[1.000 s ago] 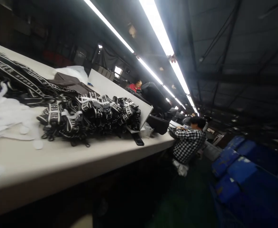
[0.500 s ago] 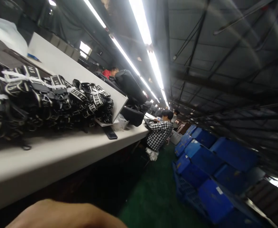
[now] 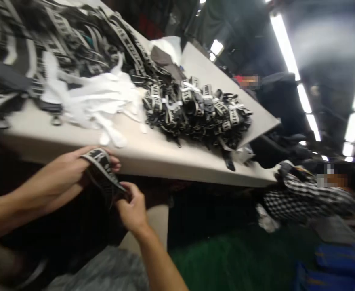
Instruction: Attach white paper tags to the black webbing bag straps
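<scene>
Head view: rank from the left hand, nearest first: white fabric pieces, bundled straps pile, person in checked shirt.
From the left hand, which grips a strap along with the right hand:
1. White fabric pieces, on the table just above the hand.
2. Bundled straps pile, farther right along the table.
3. Person in checked shirt, beyond the table's far end, at right.

**View drops from the ceiling to the hands**

The camera swings down and left; both hands, unseen a second ago, come into view below the table (image 3: pixel 165 161) edge; the left hand (image 3: pixel 64 171) and right hand (image 3: pixel 133 208) now grip a black-and-white strap (image 3: pixel 103 165); the white fabric pieces (image 3: pixel 101 99) reappear; the image blurs.
</scene>
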### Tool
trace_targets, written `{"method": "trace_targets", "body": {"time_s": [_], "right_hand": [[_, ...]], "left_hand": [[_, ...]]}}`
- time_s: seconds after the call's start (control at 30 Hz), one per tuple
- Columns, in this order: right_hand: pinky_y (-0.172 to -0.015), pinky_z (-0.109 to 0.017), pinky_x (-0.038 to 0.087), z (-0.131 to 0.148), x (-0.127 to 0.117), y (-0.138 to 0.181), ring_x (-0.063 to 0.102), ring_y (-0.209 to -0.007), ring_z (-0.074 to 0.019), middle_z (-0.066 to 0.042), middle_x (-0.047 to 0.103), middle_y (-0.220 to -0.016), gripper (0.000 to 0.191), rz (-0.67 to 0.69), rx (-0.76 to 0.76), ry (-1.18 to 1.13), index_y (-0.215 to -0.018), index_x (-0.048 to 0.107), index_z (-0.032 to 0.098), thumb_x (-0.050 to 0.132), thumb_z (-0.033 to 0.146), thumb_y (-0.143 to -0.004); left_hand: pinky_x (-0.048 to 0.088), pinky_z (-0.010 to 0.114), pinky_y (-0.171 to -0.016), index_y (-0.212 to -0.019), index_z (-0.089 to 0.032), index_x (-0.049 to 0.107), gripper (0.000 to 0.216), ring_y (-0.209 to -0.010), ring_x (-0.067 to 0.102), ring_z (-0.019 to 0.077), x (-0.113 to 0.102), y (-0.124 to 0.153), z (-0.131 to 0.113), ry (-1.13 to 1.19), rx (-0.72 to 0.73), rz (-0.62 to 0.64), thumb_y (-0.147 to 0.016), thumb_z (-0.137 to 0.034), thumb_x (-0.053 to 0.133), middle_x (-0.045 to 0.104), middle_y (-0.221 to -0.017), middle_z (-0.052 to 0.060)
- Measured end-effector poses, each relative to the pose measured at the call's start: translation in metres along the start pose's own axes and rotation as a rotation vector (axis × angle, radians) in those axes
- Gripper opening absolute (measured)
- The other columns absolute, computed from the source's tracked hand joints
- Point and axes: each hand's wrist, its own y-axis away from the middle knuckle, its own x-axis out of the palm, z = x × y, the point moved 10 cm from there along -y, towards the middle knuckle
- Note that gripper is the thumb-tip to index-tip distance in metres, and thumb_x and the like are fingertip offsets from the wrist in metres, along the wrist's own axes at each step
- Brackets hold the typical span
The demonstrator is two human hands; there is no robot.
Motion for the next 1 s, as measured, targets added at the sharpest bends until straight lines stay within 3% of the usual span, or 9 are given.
{"method": "trace_targets", "body": {"time_s": [0.07, 0.17, 0.3, 0.47, 0.7, 0.9, 0.93, 1.0], "right_hand": [[-0.094, -0.033, 0.049, 0.017, -0.007, -0.005, 0.063, -0.102, -0.0206, -0.007, 0.068, -0.109, 0.043, -0.086, -0.159, 0.157, -0.122, 0.064, 0.021, 0.048, 0.011, -0.083], [-0.097, -0.037, 0.047, 0.026, -0.016, -0.011, 0.062, -0.105, -0.0234, -0.008, 0.068, -0.109, 0.041, -0.108, -0.245, 0.283, -0.118, 0.067, 0.021, 0.046, 0.011, -0.084], [-0.088, -0.033, 0.051, 0.007, -0.003, -0.01, 0.065, -0.096, -0.0224, -0.004, 0.071, -0.103, 0.031, 0.101, -0.068, -0.027, -0.113, 0.068, 0.021, 0.063, 0.026, -0.082], [-0.097, -0.033, 0.049, -0.01, 0.019, 0.004, 0.062, -0.107, -0.0221, -0.005, 0.068, -0.116, 0.062, 0.289, 0.113, -0.546, -0.12, 0.064, 0.021, 0.084, 0.032, -0.062], [-0.08, -0.025, 0.051, -0.043, 0.034, 0.007, 0.064, -0.077, -0.0131, 0.0, 0.071, -0.086, 0.035, 0.296, 0.275, -0.752, -0.089, 0.073, 0.019, 0.087, 0.033, -0.06], [-0.074, -0.026, 0.05, -0.046, 0.065, 0.015, 0.061, -0.071, -0.0136, 0.0, 0.069, -0.082, 0.037, 0.485, 0.315, -0.628, -0.086, 0.07, 0.018, 0.087, 0.032, -0.056], [-0.071, -0.026, 0.05, -0.045, 0.066, 0.015, 0.06, -0.069, -0.0134, 0.0, 0.068, -0.08, 0.034, 0.486, 0.282, -0.552, -0.084, 0.069, 0.018, 0.085, 0.032, -0.058], [-0.065, -0.024, 0.047, -0.043, 0.05, 0.006, 0.056, -0.065, -0.0128, 0.001, 0.064, -0.074, 0.024, 0.34, 0.157, -0.312, -0.082, 0.066, 0.018, 0.078, 0.033, -0.068]], "left_hand": [[0.057, 0.025, -0.067, -0.088, -0.013, 0.069, 0.025, -0.078, 0.068, 0.0197, -0.019, 0.005, -0.001, 0.01, -0.001, -0.038, -0.069, -0.029, 0.071, 0.072, -0.085, 0.008], [0.056, 0.021, -0.071, -0.09, -0.012, 0.068, 0.02, -0.079, 0.068, 0.016, -0.02, 0.002, -0.008, 0.023, 0.014, -0.036, -0.075, -0.025, 0.067, 0.073, -0.086, 0.008], [0.058, 0.025, -0.073, -0.095, -0.011, 0.066, 0.018, -0.081, 0.07, 0.0182, -0.019, -0.002, -0.018, 0.011, 0.014, -0.031, -0.082, -0.022, 0.061, 0.074, -0.09, 0.01], [0.06, 0.029, -0.069, -0.1, -0.013, 0.065, 0.021, -0.082, 0.071, 0.0232, -0.033, -0.006, -0.024, -0.074, 0.023, -0.046, -0.084, -0.023, 0.058, 0.073, -0.086, 0.008], [0.055, 0.05, -0.09, -0.099, -0.01, 0.066, 0.021, -0.079, 0.072, 0.0255, -0.051, -0.004, -0.011, -0.104, -0.041, -0.12, -0.084, -0.02, 0.055, 0.074, -0.084, 0.01], [0.058, 0.043, -0.081, -0.1, -0.013, 0.065, 0.02, -0.081, 0.072, 0.0259, -0.042, 0.003, -0.014, -0.075, -0.022, -0.037, -0.085, -0.023, 0.056, 0.073, -0.088, 0.011], [0.058, 0.039, -0.078, -0.099, -0.015, 0.064, 0.02, -0.081, 0.071, 0.0252, -0.039, 0.004, -0.019, -0.14, 0.022, 0.008, -0.086, -0.026, 0.056, 0.072, -0.089, 0.01], [0.054, 0.031, -0.074, -0.095, -0.018, 0.065, 0.018, -0.08, 0.069, 0.0223, -0.03, 0.007, -0.035, -0.42, 0.188, 0.113, -0.086, -0.028, 0.054, 0.071, -0.088, 0.006]]}}
